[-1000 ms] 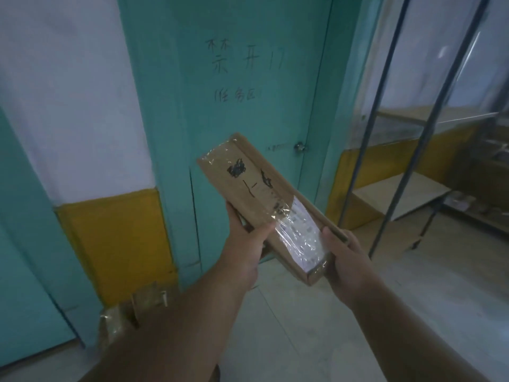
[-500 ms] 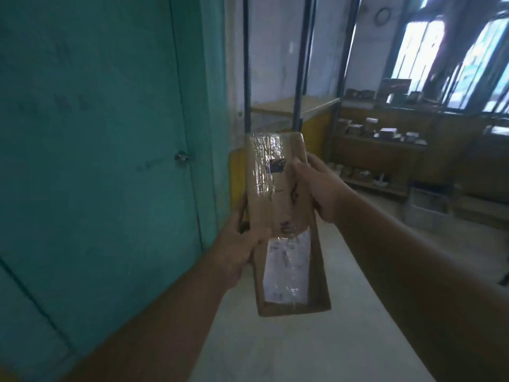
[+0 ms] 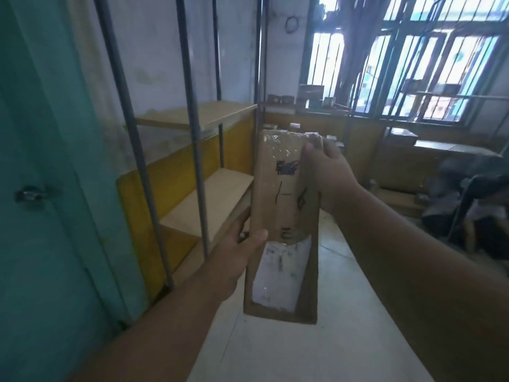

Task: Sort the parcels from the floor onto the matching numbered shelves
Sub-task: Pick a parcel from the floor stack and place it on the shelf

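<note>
I hold a long flat cardboard parcel upright in front of me, wrapped in clear tape, with "1-6" handwritten on it and a white label on its lower half. My left hand grips its left edge at mid-height, thumb on the front. My right hand grips the top right corner. Behind and to the left stands a metal shelf rack with bare wooden boards.
A teal door with a metal handle fills the left. A yellow and white wall lies behind the rack. Farther shelves with small boxes stand under barred windows. A dark chair and clutter sit at the right on the pale floor.
My view has swung right from the teal door toward the rack and windows. The parcel turned from slanted to upright, and my right hand moved from its lower end to its top right corner.
</note>
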